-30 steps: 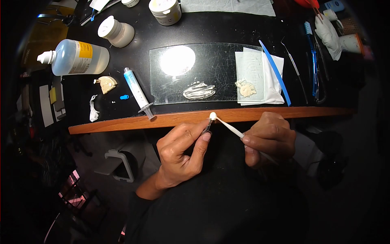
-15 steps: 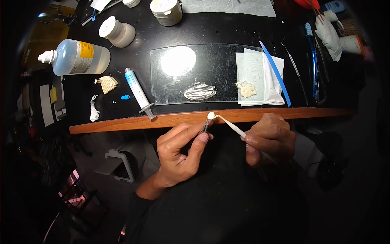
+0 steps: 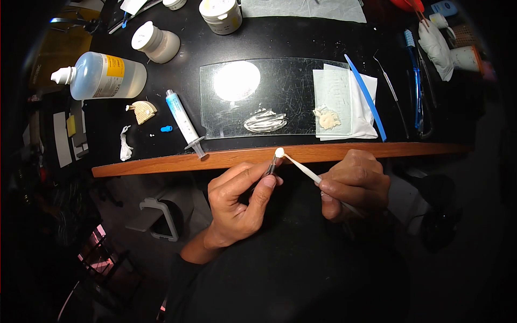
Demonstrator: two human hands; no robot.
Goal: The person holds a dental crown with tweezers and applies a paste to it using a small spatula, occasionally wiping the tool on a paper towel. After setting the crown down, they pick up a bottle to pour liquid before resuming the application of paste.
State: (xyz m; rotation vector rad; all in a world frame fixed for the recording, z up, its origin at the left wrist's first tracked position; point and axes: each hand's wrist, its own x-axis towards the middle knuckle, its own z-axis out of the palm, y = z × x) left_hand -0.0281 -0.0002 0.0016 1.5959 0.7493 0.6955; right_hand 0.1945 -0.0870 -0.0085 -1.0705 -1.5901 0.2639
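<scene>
My left hand point(image 3: 239, 202) pinches a small dark holder point(image 3: 272, 168) between thumb and fingers, upright in front of the table's wooden edge. On its top sits a small cream-white piece point(image 3: 279, 153). A thin white tool point(image 3: 304, 169) is gripped in my right hand point(image 3: 355, 185), and its bent tip meets the right side of the white piece. Behind them lies a glass slab point(image 3: 296, 81) with a smeared whitish paste point(image 3: 265, 121) on it. Cream paste point(image 3: 327, 117) sits on a paper pad point(image 3: 329, 89) at the slab's right.
At the left are a large bottle point(image 3: 121, 78), a syringe point(image 3: 183, 119), a blue cap point(image 3: 166, 129) and a beige tooth model point(image 3: 144, 112). Jars point(image 3: 221, 19) stand at the back. A blue spatula point(image 3: 366, 97), a metal probe point(image 3: 392, 89) and a blue-handled tool point(image 3: 415, 81) lie right.
My right hand has shifted slightly left with the white tool, whose tip now touches the white piece. My left hand has barely moved.
</scene>
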